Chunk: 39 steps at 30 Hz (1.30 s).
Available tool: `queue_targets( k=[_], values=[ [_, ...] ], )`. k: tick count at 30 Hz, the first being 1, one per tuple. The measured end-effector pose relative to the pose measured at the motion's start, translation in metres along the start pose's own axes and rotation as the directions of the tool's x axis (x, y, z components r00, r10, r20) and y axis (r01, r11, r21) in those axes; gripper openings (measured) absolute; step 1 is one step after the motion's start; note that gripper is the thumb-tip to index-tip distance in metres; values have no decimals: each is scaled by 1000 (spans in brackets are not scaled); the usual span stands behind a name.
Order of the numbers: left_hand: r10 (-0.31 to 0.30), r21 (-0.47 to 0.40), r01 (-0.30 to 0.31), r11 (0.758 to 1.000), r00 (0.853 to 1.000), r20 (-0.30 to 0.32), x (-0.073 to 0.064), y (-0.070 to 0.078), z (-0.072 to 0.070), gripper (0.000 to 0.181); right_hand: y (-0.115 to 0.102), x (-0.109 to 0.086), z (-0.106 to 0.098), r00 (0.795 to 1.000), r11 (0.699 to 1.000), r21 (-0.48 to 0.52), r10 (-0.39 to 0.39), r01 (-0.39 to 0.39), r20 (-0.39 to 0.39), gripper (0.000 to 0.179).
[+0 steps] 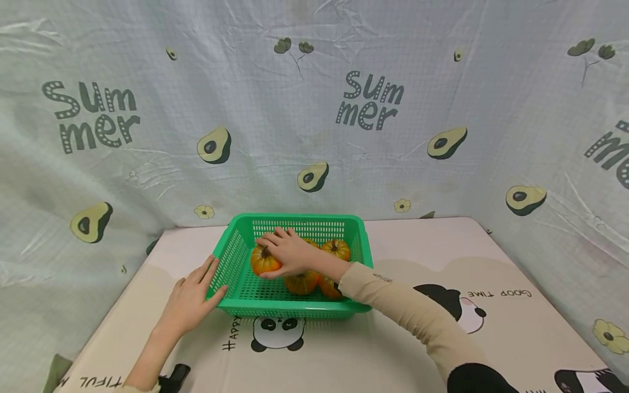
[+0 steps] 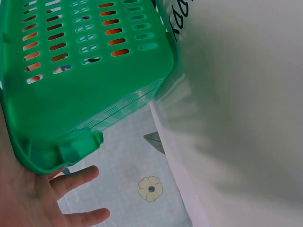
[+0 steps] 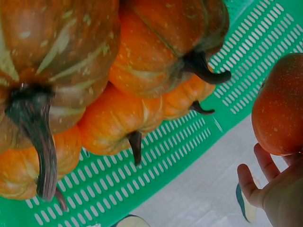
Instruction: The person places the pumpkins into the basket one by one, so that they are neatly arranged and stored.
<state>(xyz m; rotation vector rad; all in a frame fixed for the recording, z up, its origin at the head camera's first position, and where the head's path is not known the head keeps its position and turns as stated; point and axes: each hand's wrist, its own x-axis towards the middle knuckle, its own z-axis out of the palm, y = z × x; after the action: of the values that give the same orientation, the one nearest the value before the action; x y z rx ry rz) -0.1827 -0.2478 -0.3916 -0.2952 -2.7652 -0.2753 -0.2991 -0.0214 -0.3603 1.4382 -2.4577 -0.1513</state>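
A green plastic basket (image 1: 295, 307) holds several small orange pumpkins, among them one pumpkin (image 1: 336, 249) at its back right and another pumpkin (image 1: 302, 284) near its front. Reaching in, my right hand (image 1: 295, 254) grips an orange pumpkin (image 1: 263, 261) on the left side of the basket, thumb on its near side and fingers over its top. That same pumpkin (image 3: 279, 109) shows at the right edge of the right wrist view. My left hand (image 1: 189, 299) touches the basket's left rim with spread, fairly straight fingers (image 2: 78, 182).
The basket stands on a table (image 1: 408, 349) with a pale cover printed with pandas and lettering. Behind it hangs a light curtain (image 1: 275, 109) with avocado and flower prints, close along the table's back edge. My right sleeve (image 1: 408, 308) crosses the basket's right front corner.
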Motion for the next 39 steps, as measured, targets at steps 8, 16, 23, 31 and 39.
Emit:
queue_targets(
  k=[8, 16, 23, 31, 39],
  values=[
    [-1, 20, 0, 1000, 1000, 5, 0, 0, 0, 64, -4, 4, 12, 995, 999, 40, 7, -11, 100, 75],
    [-7, 34, 6, 999, 1000, 17, 0, -1, -1, 65, -3, 8, 19, 993, 998, 54, -28, 22, 111, 77],
    [-9, 20, 9, 1000, 1000, 28, 0, -2, 1, 65, -3, 10, 24, 987, 997, 54, -57, 50, 148, 77],
    [-9, 7, 9, 1000, 1000, 30, -1, -3, 0, 65, -3, 14, 31, 978, 993, 106, -79, 59, 194, 76],
    [-9, -5, 9, 1000, 999, 36, 0, -3, 0, 64, -4, 18, 39, 974, 995, 91, -62, 43, 219, 78]
  ],
)
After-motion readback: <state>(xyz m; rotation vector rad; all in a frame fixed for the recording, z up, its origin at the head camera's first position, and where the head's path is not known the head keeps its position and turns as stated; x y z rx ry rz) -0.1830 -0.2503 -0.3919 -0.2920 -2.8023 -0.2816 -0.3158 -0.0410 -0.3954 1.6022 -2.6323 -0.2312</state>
